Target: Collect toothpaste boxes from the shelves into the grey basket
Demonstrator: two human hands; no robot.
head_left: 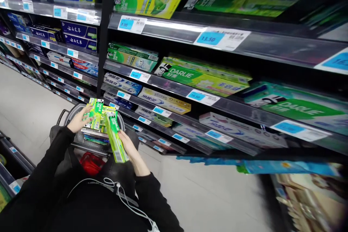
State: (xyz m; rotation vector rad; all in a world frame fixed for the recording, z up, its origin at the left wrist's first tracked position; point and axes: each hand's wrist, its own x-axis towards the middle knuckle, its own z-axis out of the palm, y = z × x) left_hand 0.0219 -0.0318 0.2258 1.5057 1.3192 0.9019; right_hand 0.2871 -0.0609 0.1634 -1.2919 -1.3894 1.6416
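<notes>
My left hand (78, 120) grips a small bundle of green and yellow toothpaste boxes (95, 115) over a shopping cart basket (71, 113). My right hand (127, 145) holds a long green toothpaste box (115, 138) by its near end, tilted away from me. The two lots of boxes touch each other above the cart. Both arms wear black sleeves.
Store shelves (174, 30) full of toothpaste boxes with blue price tags run along the right and far side. A red item (91, 163) lies low in the cart. Another shelf edge (13, 156) stands at my left. Pale floor (27, 105) stretches ahead on the left.
</notes>
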